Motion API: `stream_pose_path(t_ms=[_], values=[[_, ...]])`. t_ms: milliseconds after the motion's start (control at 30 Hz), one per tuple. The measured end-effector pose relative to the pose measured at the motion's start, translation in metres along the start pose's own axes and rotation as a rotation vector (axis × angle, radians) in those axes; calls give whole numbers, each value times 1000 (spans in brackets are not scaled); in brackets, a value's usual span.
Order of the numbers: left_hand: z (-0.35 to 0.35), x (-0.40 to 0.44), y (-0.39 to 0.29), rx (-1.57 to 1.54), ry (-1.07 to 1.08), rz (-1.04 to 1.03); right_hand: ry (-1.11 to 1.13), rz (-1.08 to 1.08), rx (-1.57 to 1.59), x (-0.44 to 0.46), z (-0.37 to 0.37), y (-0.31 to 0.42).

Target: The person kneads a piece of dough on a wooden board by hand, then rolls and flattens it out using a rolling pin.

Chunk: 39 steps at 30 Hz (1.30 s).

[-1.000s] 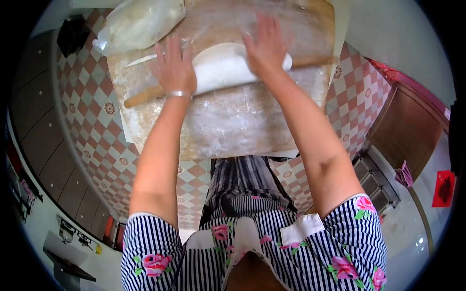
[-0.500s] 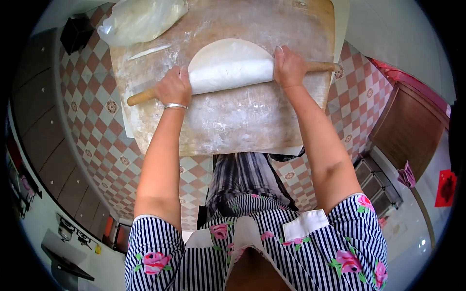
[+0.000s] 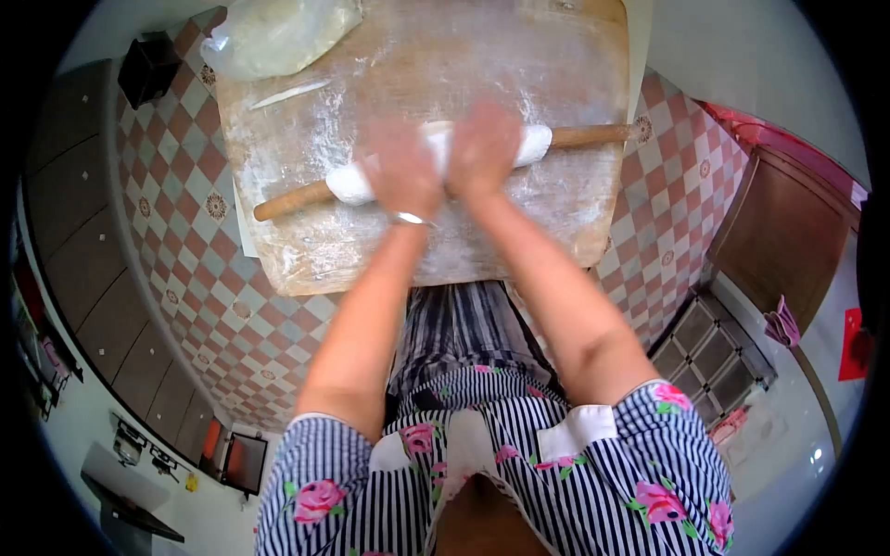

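Observation:
A sheet of white dough is wound around a long wooden rolling pin, whose bare ends stick out on both sides. The pin lies slantwise, its right end farther from me. My left hand, with a silver bangle at the wrist, is over the dough left of its middle. Close beside it, my right hand is over the dough right of the middle. Motion smears the fingers of both hands, so their grip cannot be made out. Beneath is a floured wooden board.
A clear plastic bag with something pale inside rests on the board's far left corner. A thin white strip lies in front of it. Around the board is a checkered tile floor. A dark box-like object stands at far left.
My hands have moved inward from the dough's two ends to near its middle. The flat half-round part of the dough is now mostly rolled up on the pin, which lies slightly nearer me.

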<state>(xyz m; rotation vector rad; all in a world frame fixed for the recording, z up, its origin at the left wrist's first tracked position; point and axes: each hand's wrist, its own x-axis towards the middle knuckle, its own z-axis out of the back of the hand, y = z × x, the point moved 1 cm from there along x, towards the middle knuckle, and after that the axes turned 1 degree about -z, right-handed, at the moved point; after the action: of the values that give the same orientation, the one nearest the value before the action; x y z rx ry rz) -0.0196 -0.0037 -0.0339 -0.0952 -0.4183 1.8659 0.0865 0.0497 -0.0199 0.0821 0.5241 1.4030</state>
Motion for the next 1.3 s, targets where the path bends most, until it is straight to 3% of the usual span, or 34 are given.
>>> stream_pose_path(t_ms=[33, 100, 200, 300, 400, 533, 733, 867, 967, 1167, 1200, 1300], values=[[9, -19, -9, -56, 390, 91, -65, 97, -10, -17, -6, -5], [7, -28, -4, -26, 269, -58, -211, 298, -33, -28, -20, -13], [4, 24, -4, 99, 227, -121, -227, 303, 30, 19, -5, 11], [14, 59, 4, 78, 231, -82, -174, 279, 11, 45, 15, 21], [20, 27, 22, 74, 336, -75, -34, 200, -127, 18, 17, -8], [15, 63, 30, 70, 314, -63, -237, 289, -9, 62, 12, -1], [17, 52, 46, 71, 311, -67, -125, 187, -147, 47, 26, -32], [15, 80, 59, 51, 263, -46, -195, 200, -60, 81, 23, -29], [25, 55, 65, 141, 362, -54, -146, 211, -103, 67, 27, -45], [15, 88, 89, -5, 157, 1, -219, 173, -31, 96, 30, -49], [17, 79, 94, -14, 207, 15, -225, 198, -53, 89, 28, -56], [26, 60, 95, 120, 159, -116, -276, 271, -26, 90, 33, -60]])
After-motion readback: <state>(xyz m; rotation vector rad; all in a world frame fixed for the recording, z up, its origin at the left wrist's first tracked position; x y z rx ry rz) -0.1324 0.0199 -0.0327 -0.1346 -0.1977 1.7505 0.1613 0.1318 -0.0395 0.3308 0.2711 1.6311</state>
